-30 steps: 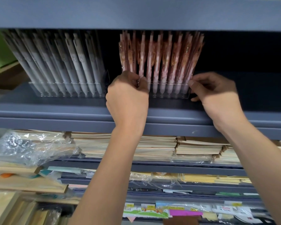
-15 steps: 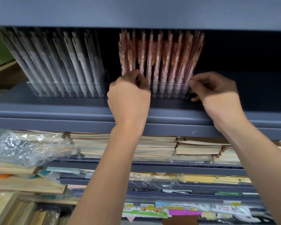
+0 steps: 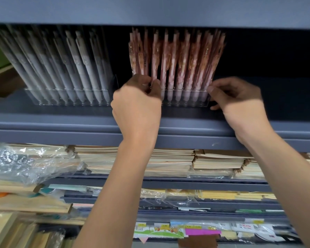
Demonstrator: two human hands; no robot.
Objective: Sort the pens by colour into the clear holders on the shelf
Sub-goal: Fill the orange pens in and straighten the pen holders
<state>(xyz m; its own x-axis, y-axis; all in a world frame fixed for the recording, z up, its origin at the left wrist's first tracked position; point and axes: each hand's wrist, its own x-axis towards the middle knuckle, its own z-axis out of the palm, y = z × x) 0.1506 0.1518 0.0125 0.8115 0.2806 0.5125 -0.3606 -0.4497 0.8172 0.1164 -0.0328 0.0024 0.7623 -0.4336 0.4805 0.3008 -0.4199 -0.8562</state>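
The left hand (image 3: 136, 108) pinches a pink pen (image 3: 155, 56) at the clear holder's (image 3: 186, 102) near end. The right hand (image 3: 238, 99) grips its far edge, with dark open shelf (image 3: 284, 97) beyond.

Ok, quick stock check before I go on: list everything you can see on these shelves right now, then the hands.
White pens: a full row, count unclear, white-grey, leaning in the left clear holder on the top shelf.
Pink pens: a full row, count unclear, patterned pink, upright in the right clear holder.
Notebooks: several stacks, cream and brown, next shelf down.
Plastic bag: one, clear, crumpled, lower left.
Packaged stationery: many, mixed colours, lower shelves; too blurred to name.
Left hand: pinching among the pink pens at the left end of their holder; the pen itself is hidden.
Right hand: fingertips against the right end of the pink pens' holder.
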